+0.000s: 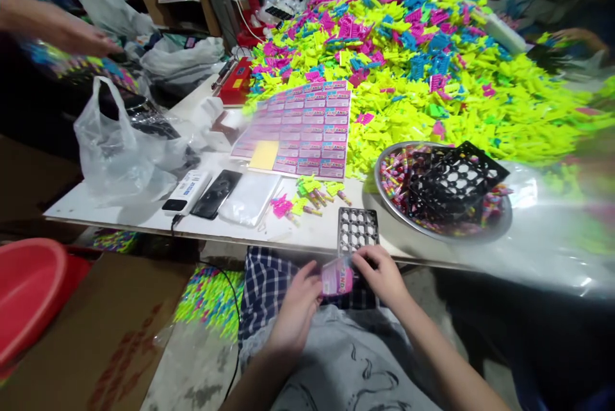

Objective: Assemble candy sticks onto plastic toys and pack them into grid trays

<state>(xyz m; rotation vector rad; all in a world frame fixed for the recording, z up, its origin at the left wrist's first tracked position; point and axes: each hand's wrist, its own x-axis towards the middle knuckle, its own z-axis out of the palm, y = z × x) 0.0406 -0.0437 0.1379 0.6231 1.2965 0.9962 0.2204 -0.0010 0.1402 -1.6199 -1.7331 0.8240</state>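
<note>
A small pink and purple printed card [336,278] is held just below the table's front edge, over my lap. My left hand [298,301] grips its left side between thumb and fingers. At its upper right corner, my right hand [382,275] pinches it with thumb and fingertips. Just beyond that hand, a black tray with rows of holes [358,225] lies at the table edge. To its left are several small wrapped candy tubes [313,210] and yellow and pink plastic pieces [281,206].
A sheet of printed cards [314,123] leans against a large heap of plastic pieces [432,97]. A metal bowl [384,203] with candies and black trays stands right. A phone [216,194], clear bags [250,198] and power bank [188,190] lie left. Another person's hand [72,30] shows upper left.
</note>
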